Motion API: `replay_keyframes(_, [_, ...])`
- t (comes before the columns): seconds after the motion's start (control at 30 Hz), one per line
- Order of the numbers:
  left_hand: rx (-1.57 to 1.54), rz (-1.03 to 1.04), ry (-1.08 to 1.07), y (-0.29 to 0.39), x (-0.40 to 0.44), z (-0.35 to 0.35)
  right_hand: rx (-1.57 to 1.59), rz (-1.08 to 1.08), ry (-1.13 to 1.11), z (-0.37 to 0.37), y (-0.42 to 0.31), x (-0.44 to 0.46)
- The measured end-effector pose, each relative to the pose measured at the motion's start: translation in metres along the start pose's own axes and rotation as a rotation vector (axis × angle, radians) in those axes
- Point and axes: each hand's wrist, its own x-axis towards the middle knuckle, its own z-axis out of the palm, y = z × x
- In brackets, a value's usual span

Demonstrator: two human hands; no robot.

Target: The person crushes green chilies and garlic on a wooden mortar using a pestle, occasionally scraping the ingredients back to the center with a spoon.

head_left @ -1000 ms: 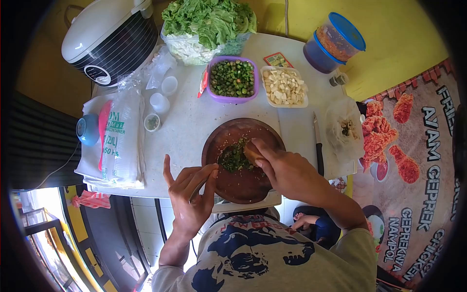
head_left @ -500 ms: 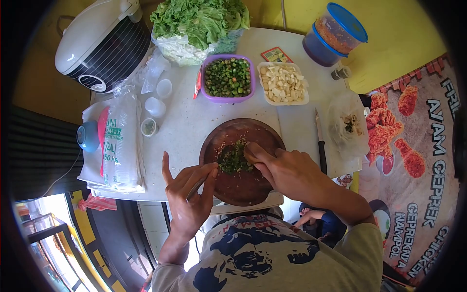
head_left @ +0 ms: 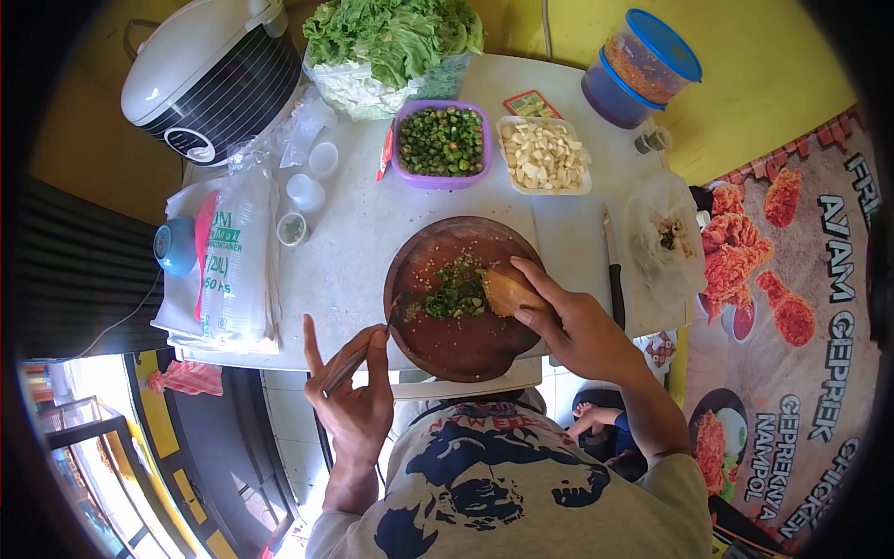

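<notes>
My left hand (head_left: 358, 391) pinches the metal handle of a spoon (head_left: 346, 366) whose dark bowl end rests at the left inner side of a round wooden mortar (head_left: 452, 359). Fingers of my right hand (head_left: 582, 331) wrap round a golden-brown wooden pestle (head_left: 510, 293), its end beside the green chopped chillies (head_left: 456, 291) in the mortar. Pale seeds and bits are scattered over the mortar's surface. Just right of the mortar lies a knife (head_left: 615, 270) with a black handle, apart from my right hand.
Behind the mortar stand a purple tub (head_left: 486, 154) of cut green chillies and a white tray (head_left: 543, 189) of pale chopped pieces. Lettuce (head_left: 391, 37), a rice cooker (head_left: 209, 84), small plastic cups (head_left: 305, 192) and plastic packs (head_left: 242, 279) occupy the left. Lidded containers (head_left: 643, 70) stand back right.
My left hand has drawn the spoon back toward the mortar's left rim. My right hand has moved right and tilted the pestle, exposing more of it and the chillies.
</notes>
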Motion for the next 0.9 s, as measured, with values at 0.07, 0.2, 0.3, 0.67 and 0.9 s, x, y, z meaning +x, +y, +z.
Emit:
replay_keyframes(0.07, [-0.015, -0.007, -0.005, 0.000, -0.003, 0.008, 0.014, 0.181, -0.056, -0.002, -0.009, -0.004])
replay_keyframes(0.2, [-0.021, 0.067, -0.051, 0.010, -0.001, 0.026, -0.001, 0.000, 0.068, 0.009, 0.007, -0.007])
replay_keyframes(0.3, [-0.051, 0.073, -0.084, 0.020, 0.000, 0.027, 0.049, 0.042, 0.053, 0.006, 0.002, -0.006])
replay_keyframes(0.67, [-0.013, 0.140, -0.056, -0.009, 0.021, 0.015, -0.504, -0.118, -0.046, 0.028, -0.027, -0.005])
replay_keyframes(0.9, [-0.013, 0.158, -0.119, -0.013, 0.033, 0.015, -0.610, -0.048, -0.356, 0.004, -0.055, 0.051])
